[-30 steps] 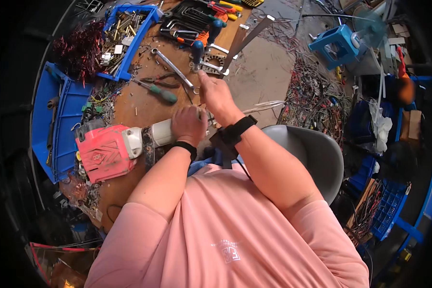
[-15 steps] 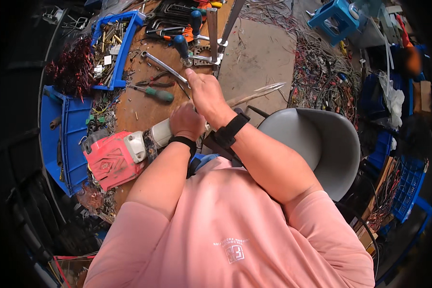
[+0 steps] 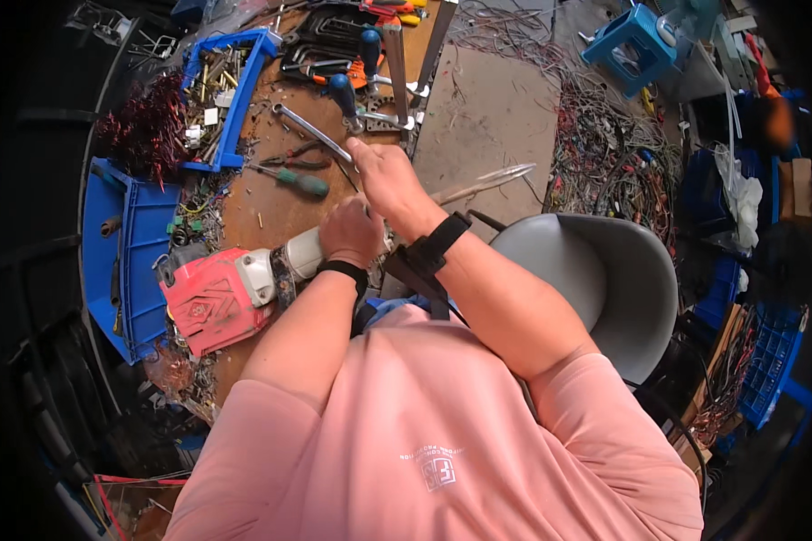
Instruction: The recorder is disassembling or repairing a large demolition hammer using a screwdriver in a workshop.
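Note:
A pink power tool (image 3: 209, 298) with a grey barrel lies crosswise at my lap. My left hand (image 3: 352, 233) is closed round the grey front part of this tool. My right hand (image 3: 390, 185) is just above and right of it, fingers curled down, thumb pointing up; what it grips is hidden. Beyond my thumb lie a long wrench (image 3: 309, 127) and a blue-handled tool (image 3: 343, 97) beside a notched metal plate (image 3: 383, 120). A green-handled screwdriver (image 3: 302, 183) and pliers (image 3: 304, 155) lie to the left. A pale rod (image 3: 505, 173) extends rightward from behind my right hand.
Blue bins (image 3: 153, 270) and a parts tray (image 3: 253, 81) are at left. Hex keys (image 3: 320, 50) lie at the back. Tangled wires (image 3: 604, 171), a blue stool (image 3: 630, 47) and a grey chair (image 3: 622, 288) are at right.
Compared with a second ago, the view has shifted and a wooden-looking bar now stands out beside the metal strip at the back. My hands keep much the same grip, moved slightly.

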`<state>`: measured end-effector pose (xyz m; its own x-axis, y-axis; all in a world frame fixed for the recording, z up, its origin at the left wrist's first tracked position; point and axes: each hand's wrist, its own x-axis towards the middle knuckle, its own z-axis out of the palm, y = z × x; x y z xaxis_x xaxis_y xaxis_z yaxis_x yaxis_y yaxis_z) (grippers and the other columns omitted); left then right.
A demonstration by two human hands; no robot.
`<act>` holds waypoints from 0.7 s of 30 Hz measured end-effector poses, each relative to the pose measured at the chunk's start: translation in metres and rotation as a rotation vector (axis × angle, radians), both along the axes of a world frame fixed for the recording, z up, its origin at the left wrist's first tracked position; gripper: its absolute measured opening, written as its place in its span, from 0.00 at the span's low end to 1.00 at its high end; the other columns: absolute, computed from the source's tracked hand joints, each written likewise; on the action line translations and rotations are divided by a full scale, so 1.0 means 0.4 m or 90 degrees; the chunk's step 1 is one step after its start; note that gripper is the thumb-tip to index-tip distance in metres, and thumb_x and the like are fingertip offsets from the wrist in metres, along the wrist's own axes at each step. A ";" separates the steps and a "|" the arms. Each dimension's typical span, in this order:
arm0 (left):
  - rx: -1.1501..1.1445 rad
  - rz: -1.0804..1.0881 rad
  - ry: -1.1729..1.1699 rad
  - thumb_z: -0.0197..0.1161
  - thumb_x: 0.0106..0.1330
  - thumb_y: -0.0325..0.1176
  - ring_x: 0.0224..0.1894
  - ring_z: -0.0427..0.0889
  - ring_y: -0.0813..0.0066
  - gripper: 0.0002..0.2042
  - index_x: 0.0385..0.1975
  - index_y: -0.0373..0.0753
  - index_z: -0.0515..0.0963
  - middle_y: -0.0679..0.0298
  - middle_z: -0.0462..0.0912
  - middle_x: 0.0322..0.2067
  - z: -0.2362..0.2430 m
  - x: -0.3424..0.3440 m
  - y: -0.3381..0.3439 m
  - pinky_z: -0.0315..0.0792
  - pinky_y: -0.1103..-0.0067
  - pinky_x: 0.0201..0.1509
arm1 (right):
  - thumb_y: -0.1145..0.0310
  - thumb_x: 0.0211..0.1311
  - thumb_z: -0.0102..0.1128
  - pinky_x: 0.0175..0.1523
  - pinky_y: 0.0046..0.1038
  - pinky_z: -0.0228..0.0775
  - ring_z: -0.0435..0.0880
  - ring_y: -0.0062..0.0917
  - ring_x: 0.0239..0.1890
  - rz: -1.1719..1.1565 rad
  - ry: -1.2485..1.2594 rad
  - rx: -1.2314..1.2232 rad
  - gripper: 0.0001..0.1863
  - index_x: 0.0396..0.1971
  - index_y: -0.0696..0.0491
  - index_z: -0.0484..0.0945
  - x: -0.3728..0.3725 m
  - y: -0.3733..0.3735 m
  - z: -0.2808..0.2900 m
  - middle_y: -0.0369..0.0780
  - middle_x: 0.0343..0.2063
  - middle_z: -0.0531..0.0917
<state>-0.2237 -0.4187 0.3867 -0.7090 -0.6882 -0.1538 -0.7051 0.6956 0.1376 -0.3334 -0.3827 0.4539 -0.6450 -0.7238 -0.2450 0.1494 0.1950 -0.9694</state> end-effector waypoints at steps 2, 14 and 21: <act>0.009 0.003 0.006 0.51 0.57 0.43 0.36 0.78 0.57 0.13 0.27 0.41 0.77 0.58 0.79 0.30 -0.006 0.001 -0.002 0.70 0.66 0.42 | 0.57 0.63 0.45 0.31 0.38 0.62 0.69 0.41 0.20 -0.002 -0.028 0.003 0.25 0.18 0.66 0.71 -0.001 0.002 0.007 0.52 0.15 0.72; -0.014 0.025 0.094 0.52 0.57 0.41 0.36 0.78 0.59 0.11 0.27 0.42 0.77 0.59 0.80 0.30 0.022 -0.013 0.007 0.70 0.67 0.43 | 0.55 0.64 0.45 0.31 0.32 0.62 0.68 0.26 0.22 0.117 -0.160 0.017 0.24 0.20 0.62 0.73 -0.040 0.010 0.025 0.39 0.17 0.73; 0.014 0.048 0.051 0.53 0.57 0.41 0.38 0.77 0.58 0.11 0.29 0.42 0.78 0.59 0.80 0.33 0.031 -0.013 0.012 0.69 0.67 0.44 | 0.54 0.61 0.51 0.40 0.26 0.67 0.76 0.26 0.34 0.162 0.077 0.005 0.22 0.37 0.63 0.74 -0.063 0.066 0.020 0.43 0.31 0.79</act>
<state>-0.2291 -0.4139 0.3993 -0.6654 -0.7376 -0.1147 -0.7420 0.6368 0.2097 -0.3585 -0.3561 0.4620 -0.4679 -0.8646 -0.1832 -0.0218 0.2185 -0.9756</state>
